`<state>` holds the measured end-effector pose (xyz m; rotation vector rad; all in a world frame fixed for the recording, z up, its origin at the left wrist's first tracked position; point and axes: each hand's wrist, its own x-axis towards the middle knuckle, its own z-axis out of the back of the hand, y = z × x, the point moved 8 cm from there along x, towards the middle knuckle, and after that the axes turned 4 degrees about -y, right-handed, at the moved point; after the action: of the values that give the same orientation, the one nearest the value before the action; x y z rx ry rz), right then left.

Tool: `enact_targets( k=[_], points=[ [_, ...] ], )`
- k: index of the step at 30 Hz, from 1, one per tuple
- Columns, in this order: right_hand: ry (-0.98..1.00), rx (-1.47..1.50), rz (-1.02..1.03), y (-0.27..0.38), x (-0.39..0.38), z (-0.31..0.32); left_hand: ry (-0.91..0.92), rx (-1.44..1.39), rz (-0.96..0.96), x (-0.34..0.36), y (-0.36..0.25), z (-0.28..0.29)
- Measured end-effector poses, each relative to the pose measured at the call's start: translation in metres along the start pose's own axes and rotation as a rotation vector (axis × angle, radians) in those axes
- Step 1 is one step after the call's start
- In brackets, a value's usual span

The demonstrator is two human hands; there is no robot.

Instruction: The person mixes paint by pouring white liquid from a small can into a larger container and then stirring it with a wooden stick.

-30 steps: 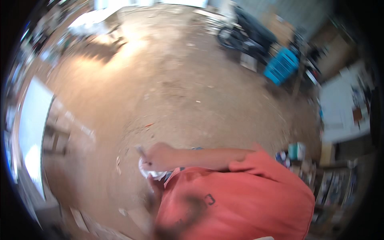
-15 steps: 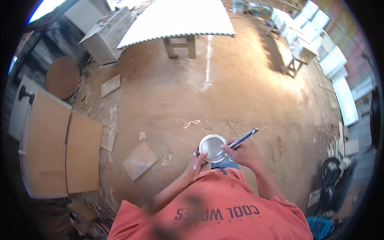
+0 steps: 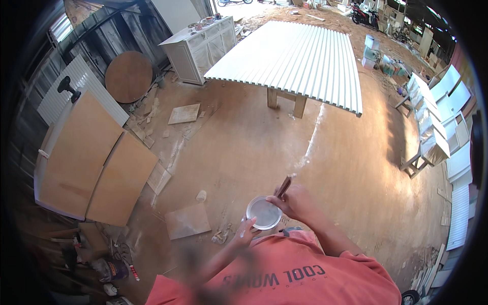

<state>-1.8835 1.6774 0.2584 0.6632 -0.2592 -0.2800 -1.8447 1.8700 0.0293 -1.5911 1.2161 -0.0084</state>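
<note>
In front of my shirt, my left hand (image 3: 244, 234) grips the near left side of a round tub (image 3: 264, 215) with a white rim and a pale greyish inside. White smears show on that hand's fingers. My right hand (image 3: 297, 204) is closed around a narrow flat tool (image 3: 283, 186) at the tub's right edge. The tool's brown end sticks up beyond the fist; its other end is hidden, so I cannot tell whether it is a brush or a scraper.
A ribbed white panel (image 3: 295, 61) lies on wooden trestles (image 3: 300, 107) ahead. A white cabinet (image 3: 198, 56) stands behind it on the left. Brown boards (image 3: 81, 157) lean at the left; a loose board (image 3: 187, 221) lies on the floor. Plastic-wrapped pieces (image 3: 433, 145) line the right.
My view has swung right and up, showing more of the ribbed panel. My right hand has turned the tool more upright beside the tub; my left hand keeps its hold.
</note>
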Motion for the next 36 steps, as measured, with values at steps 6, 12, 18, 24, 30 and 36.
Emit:
enact_targets(
  k=[6, 12, 18, 24, 30, 36],
  points=[
    [0.059, 0.339, 0.168, -0.011, 0.079, -0.020, -0.067, -0.048, -0.096, 0.068, -0.035, -0.005],
    [0.000, 0.074, 0.229, -0.024, 0.177, -0.024, -0.044, -0.105, -0.114, 0.093, -0.120, -0.003],
    [-0.018, 0.216, 0.421, -0.002, 0.280, -0.093, -0.162, -0.153, -0.087, 0.149, -0.209, 0.045],
    [-0.139, 0.137, 0.386, 0.031, 0.420, -0.094, -0.081, -0.045, -0.092, 0.204, -0.310, 0.126],
    [-0.113, 0.296, 0.423, 0.063, 0.520, -0.141, -0.198, 0.049, -0.240, 0.259, -0.380, 0.198],
    [-0.114, 0.215, 0.418, 0.080, 0.650, -0.172, -0.325, -0.166, -0.218, 0.315, -0.463, 0.266]
  ],
)
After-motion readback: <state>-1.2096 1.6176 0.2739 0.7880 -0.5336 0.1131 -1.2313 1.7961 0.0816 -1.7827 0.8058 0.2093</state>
